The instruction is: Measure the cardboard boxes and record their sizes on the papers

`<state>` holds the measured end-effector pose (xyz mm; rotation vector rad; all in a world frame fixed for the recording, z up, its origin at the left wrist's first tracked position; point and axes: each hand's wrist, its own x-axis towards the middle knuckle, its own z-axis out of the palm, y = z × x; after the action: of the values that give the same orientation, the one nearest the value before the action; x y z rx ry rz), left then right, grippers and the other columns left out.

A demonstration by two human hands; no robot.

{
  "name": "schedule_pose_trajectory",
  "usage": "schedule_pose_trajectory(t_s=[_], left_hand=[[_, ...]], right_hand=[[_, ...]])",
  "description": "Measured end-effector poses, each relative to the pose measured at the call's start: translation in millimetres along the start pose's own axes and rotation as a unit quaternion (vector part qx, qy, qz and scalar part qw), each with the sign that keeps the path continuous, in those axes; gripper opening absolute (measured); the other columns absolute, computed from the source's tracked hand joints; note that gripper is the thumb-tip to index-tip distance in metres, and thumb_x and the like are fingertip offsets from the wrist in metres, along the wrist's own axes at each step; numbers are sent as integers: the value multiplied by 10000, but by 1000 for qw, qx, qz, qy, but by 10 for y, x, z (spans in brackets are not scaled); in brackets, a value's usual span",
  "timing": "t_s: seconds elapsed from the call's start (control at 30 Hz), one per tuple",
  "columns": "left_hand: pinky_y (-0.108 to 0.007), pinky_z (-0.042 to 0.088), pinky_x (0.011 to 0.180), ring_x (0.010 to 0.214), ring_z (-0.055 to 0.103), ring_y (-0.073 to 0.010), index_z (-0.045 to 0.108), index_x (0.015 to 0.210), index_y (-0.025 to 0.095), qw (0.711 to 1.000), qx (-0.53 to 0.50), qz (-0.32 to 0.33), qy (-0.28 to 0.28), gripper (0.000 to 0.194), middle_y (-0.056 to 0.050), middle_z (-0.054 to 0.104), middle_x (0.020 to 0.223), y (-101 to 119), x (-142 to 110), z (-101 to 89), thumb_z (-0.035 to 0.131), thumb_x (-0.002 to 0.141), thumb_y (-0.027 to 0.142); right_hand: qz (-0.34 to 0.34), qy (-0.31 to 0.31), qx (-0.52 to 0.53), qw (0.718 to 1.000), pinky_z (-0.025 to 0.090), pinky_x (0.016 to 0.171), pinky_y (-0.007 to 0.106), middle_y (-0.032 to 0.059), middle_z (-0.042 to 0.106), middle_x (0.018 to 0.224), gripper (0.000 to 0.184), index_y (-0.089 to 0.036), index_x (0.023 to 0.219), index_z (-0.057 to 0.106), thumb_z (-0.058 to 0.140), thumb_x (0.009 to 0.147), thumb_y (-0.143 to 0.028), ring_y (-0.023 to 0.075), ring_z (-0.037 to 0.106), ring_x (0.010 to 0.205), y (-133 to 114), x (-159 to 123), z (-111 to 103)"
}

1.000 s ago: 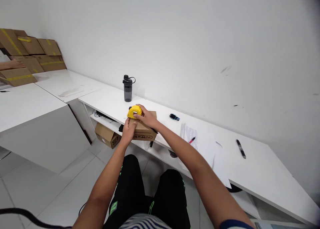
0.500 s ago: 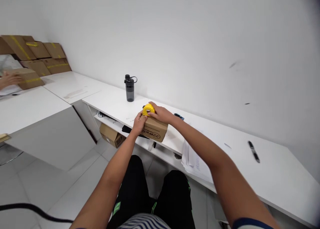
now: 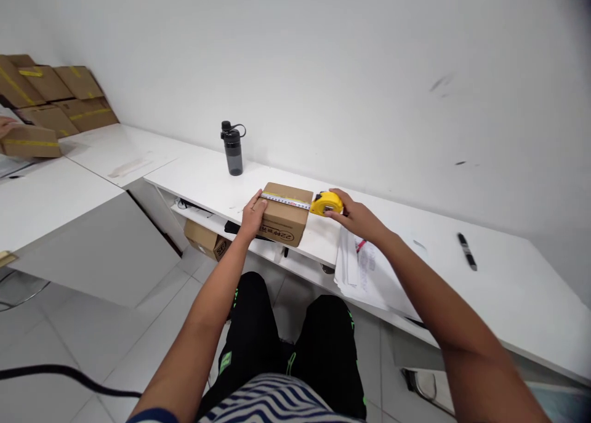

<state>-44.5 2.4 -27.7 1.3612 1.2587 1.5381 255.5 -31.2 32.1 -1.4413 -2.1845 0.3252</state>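
Observation:
A brown cardboard box [image 3: 282,217] with dark print on its front side sits at the near edge of the white desk. My right hand [image 3: 353,213] is closed around a yellow tape measure [image 3: 327,203], just right of the box. From it the white blade [image 3: 285,201] runs out across the box's top to the left edge. There my left hand [image 3: 253,212] is closed, its fingers pressing the blade's end against the box's left side; the tip itself is hidden under the fingers.
Behind the box stands a dark water bottle [image 3: 233,149]. Papers [image 3: 369,266] lie to the right, a black marker [image 3: 467,252] farther right. An open carton [image 3: 203,239] is on the lower shelf. At far left are stacked boxes [image 3: 76,112] and another person's hand [image 3: 5,126].
My right hand has moved right with the tape measure, drawing its blade out over the box. My left hand stays at the box's left edge. The other person's box has shifted left in view.

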Motion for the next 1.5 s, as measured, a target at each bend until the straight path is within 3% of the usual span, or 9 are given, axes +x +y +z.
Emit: schedule_pose_trajectory(t_s=[0.43,0.57,0.67,0.8,0.93,1.13,1.27,1.37,1.5], left_hand=[[-415,395,1120,1280,542,-276,567,1351,185,999,-10,30,-3,515,-90,605,1373,63,40,84,561,873,377],[-391,392,1122,1309,522,-245,282,1531,213,999,-21,22,14,711,-126,505,1466,42,176,172,555,896,380],[-420,363,1142,1384,442,-250,-63,1567,209,998,-4,6,60,998,-197,283,1591,101,244,230,612,867,435],[-422,182,1233,1522,152,-271,5,1568,175,966,55,165,190,1109,-185,4,1652,248,-168,394,587,785,702],[-402,496,1021,1328,505,-294,416,1443,216,984,-103,106,-103,979,-160,520,1433,242,-1007,814,449,711,866],[-301,560,660,711,664,-188,674,906,135,971,-80,-84,-211,565,-72,710,823,117,-1225,1461,756,641,627],[-290,541,698,764,649,-173,651,946,152,962,-10,-48,-270,510,-53,703,879,39,-849,1786,793,636,532],[-293,536,708,767,638,-160,591,973,174,960,-14,-51,-275,501,-28,673,885,-78,-680,1970,782,650,507],[-297,533,700,754,626,-150,521,979,184,963,-35,-97,-249,528,-15,637,877,-264,-618,2046,771,650,512]], right_hand=[[-101,10,-23,995,467,719,339,128,673,1206,576,-201,1446,330,461,949,-460,288,658,931,-1012,1060,626],[-96,56,-2,994,476,816,380,151,663,1212,549,-167,1423,381,499,953,-423,304,640,1008,-1048,1099,705],[-50,165,85,981,475,889,404,132,637,1258,547,-198,1411,401,519,947,-462,293,622,1065,-979,831,677],[52,341,324,881,524,835,337,124,603,1270,694,-224,1481,239,465,937,-591,217,631,1022,-879,85,877],[78,388,375,838,527,869,377,160,580,1273,777,-193,1513,199,420,927,-652,237,627,1038,-690,-787,1273],[101,245,262,928,525,782,349,95,666,1015,723,-202,1395,523,76,992,-603,197,640,814,90,-1391,771],[246,90,-95,960,475,764,328,126,660,1088,486,-244,1473,437,286,1024,-350,228,643,909,822,-1025,169],[179,-71,-201,960,450,744,305,118,662,1139,425,-283,1384,523,426,972,-245,218,653,886,1174,-693,49],[168,-59,-209,962,434,776,314,133,686,1100,340,-198,1249,585,459,935,-171,230,638,928,1383,-677,23]])
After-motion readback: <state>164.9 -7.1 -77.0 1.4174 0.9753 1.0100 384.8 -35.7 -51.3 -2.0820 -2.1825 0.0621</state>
